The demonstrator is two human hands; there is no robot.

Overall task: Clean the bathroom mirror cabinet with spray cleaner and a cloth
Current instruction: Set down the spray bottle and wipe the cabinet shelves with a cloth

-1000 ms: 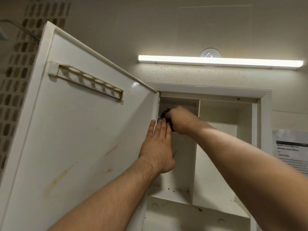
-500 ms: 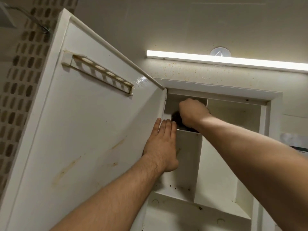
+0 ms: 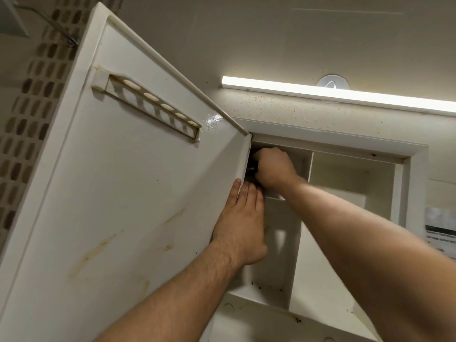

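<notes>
Dark cloth point(image 3: 250, 178) farther left, beside door point(image 3: 148, 193)

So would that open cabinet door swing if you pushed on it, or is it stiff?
It probably swings freely: the door hangs open on its hinged edge, and the left hand rests flat there, perhaps steadying it. It looks like a rigid panel, not floppy. The glossy, wet-looking patch near its top corner suggests a slippery surface.
</notes>
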